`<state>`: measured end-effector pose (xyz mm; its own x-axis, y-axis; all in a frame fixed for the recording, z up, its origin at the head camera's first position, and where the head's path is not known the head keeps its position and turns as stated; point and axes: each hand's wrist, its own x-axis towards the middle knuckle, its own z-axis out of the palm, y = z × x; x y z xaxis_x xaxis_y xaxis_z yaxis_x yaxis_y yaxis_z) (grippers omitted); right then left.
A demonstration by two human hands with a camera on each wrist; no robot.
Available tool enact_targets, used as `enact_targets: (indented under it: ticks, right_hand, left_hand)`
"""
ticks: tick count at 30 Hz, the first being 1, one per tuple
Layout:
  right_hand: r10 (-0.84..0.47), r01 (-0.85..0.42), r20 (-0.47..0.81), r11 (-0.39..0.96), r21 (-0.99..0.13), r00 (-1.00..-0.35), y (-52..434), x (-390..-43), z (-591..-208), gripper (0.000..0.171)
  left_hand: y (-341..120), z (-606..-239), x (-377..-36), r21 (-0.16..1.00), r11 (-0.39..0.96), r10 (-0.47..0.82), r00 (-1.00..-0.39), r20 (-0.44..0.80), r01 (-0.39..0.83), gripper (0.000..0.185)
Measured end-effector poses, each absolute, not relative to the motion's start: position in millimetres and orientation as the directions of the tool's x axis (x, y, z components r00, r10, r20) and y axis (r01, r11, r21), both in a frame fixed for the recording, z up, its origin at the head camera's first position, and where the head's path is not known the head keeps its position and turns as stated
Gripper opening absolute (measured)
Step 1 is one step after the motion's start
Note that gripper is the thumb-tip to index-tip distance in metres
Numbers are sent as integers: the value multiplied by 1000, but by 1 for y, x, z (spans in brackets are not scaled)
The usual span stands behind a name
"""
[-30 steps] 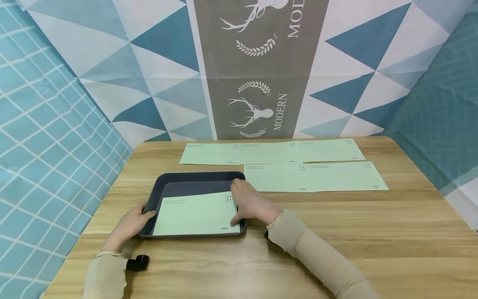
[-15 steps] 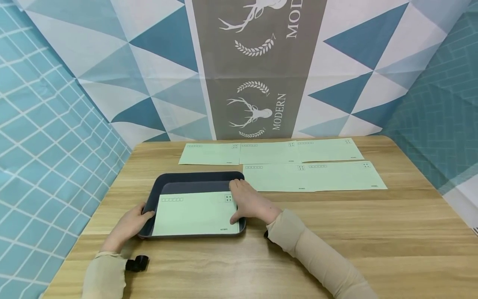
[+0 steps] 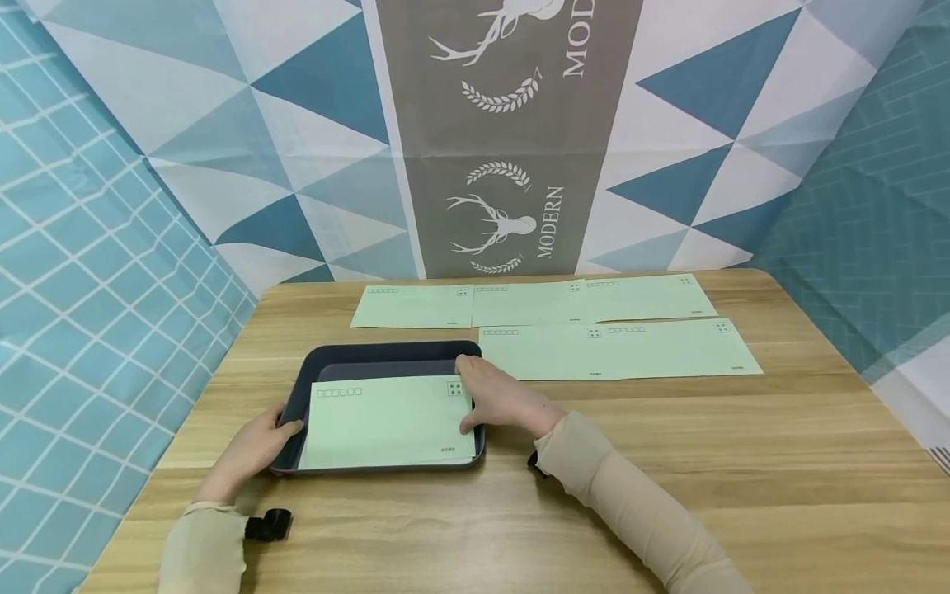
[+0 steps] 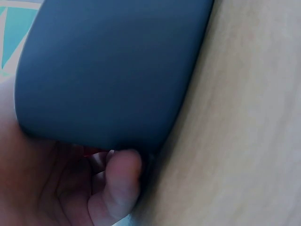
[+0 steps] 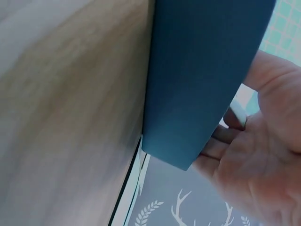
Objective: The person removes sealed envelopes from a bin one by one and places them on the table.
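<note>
**Tray Held at Both Ends, Envelope Inside**

I hold the dark tray [image 3: 386, 356] on the table [image 3: 742, 462]: left hand [image 3: 248, 450] curls round its left rim, right hand [image 3: 500, 400] grasps the right rim, fingers over the envelope [image 3: 386, 421] lying inside. Risk: tilting the tray would likely slide the envelope out; five loose envelopes [image 3: 594, 330] nearby could be brushed.

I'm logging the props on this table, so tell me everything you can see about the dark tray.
The tray is a dark blue-grey rectangle with rounded corners and a low raised rim, matte, plastic by its look. It sits on the wooden table, near its left front. A pale green envelope lies inside. The left hand grips its left rim, the right hand its right rim.
</note>
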<state>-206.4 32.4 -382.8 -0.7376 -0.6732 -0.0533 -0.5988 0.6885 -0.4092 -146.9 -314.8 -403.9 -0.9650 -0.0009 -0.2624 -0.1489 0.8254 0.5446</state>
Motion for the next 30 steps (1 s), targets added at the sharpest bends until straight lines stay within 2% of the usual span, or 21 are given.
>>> enact_targets:
  ticks: [14, 20, 30]
  right_hand:
    - [-629, -473, -33, 618, -627, -777, 42, -210, -384, 51]
    - [-628, -452, -17, 579, -678, -778, 44, -211, -383, 45]
    - [-609, -434, 0, 565, -702, -793, 44, -203, -381, 30]
  left_hand:
    - [-316, -403, -148, 504, 854, 2, -969, -247, -127, 52]
    - [-316, -404, -149, 506, 853, 2, -968, -250, -128, 52]
    - [-316, -405, -149, 498, 859, 1, -972, -236, -120, 48]
